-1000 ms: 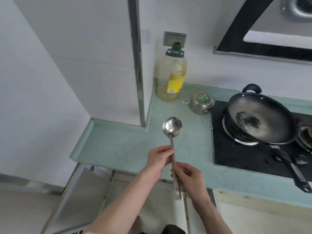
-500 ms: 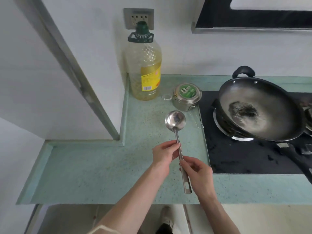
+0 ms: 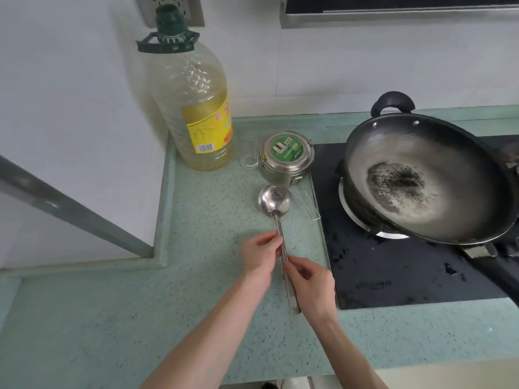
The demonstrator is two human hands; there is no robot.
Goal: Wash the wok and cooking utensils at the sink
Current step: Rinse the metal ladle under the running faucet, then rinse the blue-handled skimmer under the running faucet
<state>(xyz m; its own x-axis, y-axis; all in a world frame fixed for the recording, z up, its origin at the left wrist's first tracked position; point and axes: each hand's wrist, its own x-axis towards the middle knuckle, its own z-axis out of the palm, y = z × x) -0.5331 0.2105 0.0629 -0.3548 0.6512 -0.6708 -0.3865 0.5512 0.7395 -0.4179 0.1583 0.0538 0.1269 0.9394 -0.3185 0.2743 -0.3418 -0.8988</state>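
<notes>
A steel ladle [image 3: 275,202] is held over the green countertop [image 3: 140,318], bowl pointing away from me. My left hand [image 3: 259,255] pinches its handle near the middle. My right hand [image 3: 311,284] grips the handle lower down, toward its end. A black wok [image 3: 438,175] with dark burnt residue in its middle sits tilted on the stove burner at the right, apart from both hands. Its long handle runs off the right edge. No sink is in view.
A large cooking oil bottle [image 3: 193,108] stands at the back by the wall. A round steel tin with a green label [image 3: 286,157] sits just beyond the ladle bowl, next to the black cooktop [image 3: 393,276]. A range hood edge [image 3: 393,15] hangs above.
My view has come closer to the counter and tipped down. Both hands have carried the ladle forward over the countertop, toward the tin, keeping the same grip.
</notes>
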